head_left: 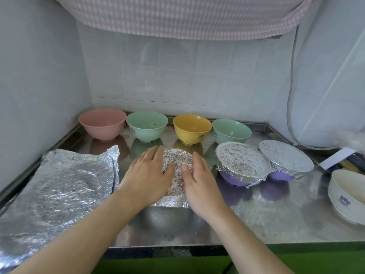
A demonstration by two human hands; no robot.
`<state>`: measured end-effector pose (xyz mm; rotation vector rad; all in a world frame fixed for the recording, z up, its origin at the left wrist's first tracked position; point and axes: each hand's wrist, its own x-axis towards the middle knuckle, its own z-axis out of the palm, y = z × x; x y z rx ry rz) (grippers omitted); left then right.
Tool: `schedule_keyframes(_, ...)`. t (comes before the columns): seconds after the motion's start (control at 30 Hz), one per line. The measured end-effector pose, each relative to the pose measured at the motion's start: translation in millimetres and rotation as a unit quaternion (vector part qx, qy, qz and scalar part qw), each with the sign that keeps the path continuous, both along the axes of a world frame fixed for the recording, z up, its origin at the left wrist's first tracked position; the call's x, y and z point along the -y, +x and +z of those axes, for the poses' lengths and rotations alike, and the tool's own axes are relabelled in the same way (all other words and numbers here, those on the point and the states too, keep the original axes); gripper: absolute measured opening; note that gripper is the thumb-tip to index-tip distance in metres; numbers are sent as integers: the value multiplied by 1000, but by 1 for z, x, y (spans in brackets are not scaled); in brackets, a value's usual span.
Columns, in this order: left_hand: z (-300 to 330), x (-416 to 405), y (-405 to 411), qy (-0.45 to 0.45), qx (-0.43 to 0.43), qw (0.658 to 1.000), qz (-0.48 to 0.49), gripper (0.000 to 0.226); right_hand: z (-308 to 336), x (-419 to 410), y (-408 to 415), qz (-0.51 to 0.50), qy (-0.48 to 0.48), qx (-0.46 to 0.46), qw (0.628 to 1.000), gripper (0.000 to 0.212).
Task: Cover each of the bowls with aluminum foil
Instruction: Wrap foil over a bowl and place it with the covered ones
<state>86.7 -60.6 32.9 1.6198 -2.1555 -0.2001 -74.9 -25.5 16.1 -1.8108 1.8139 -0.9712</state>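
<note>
A foil-covered bowl (pixel 177 159) stands at the counter's middle. My left hand (pixel 148 171) cups its left side and my right hand (pixel 199 175) its right side, thumbs pressing on the foil top. The bowl's own colour is hidden. Along the back wall stand uncovered bowls: pink (pixel 102 123), green (pixel 147 125), yellow (pixel 192 128) and a second green (pixel 231 130). Two purple bowls with foil over them sit at the right, the nearer (pixel 242 165) and the farther (pixel 285 159). A stack of crumpled foil sheets (pixel 59 186) lies at the left.
The steel counter (pixel 266 220) ends at a green front edge. A white bowl (pixel 347 194) with a small bear print sits at the far right, uncovered. A box and clutter (pixel 339 159) lie behind it. A checked cloth (pixel 187 14) hangs overhead.
</note>
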Motion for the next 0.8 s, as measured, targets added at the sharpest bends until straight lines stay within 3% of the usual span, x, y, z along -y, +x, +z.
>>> schedule_keyframes(0.1,-7,2,1,1,-2,1000,-7,53,-2,-5,3,4,-16,-34,999,69)
schedule_keyframes(0.27,-7,3,3,-1,-18,1000,-8,59,-10,-9,7,2,-27,-67,997,71)
schedule_keyframes(0.5,-10,1,3,-3,-37,999,8,77,-25,-26,14,-24,-151,-203,967,74)
schedule_keyframes(0.57,-10,2,3,-3,-11,1000,5,83,-25,-29,13,-11,-165,-223,961,72)
schedule_keyframes(0.73,-5,-3,1,-10,-40,999,10,85,-26,-37,13,49,-178,-281,942,70)
schedule_keyframes(0.8,-8,-2,2,1,-16,1000,15,83,-21,-37,10,67,-180,-268,944,69)
